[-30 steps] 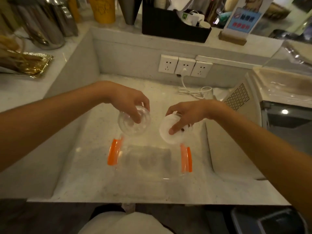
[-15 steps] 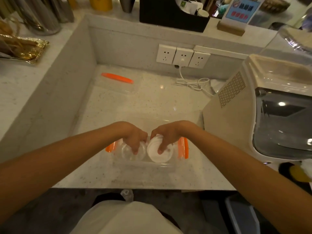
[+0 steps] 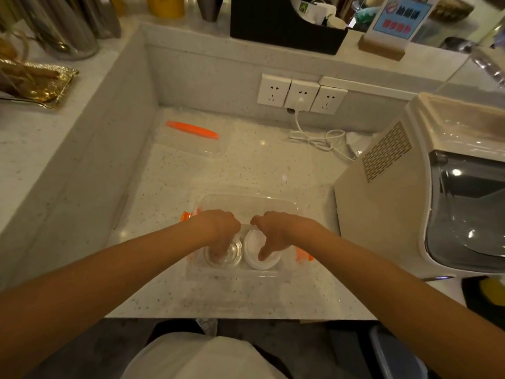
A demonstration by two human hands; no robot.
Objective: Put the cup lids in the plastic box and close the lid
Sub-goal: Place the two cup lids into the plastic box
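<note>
A clear plastic box [image 3: 246,199] with orange side clips stands open near the counter's front edge. Both hands reach down into it. My left hand [image 3: 218,228] holds a clear domed cup lid [image 3: 232,254] at the box's floor, on the left. My right hand [image 3: 273,231] presses its fingers on a white flat cup lid [image 3: 252,251] lying beside it on the right. The box's own lid [image 3: 191,140], clear with an orange strip, lies apart at the back left of the counter.
A beige machine [image 3: 382,209] with a dark window stands close on the right. Wall sockets [image 3: 300,94] and a coiled white cable [image 3: 322,138] sit at the back. Raised counter walls enclose the left and back sides.
Both hands came down from above the box into it, carrying the clear and white cup lids to its floor. The camera tilted, bringing the box's lid into view.
</note>
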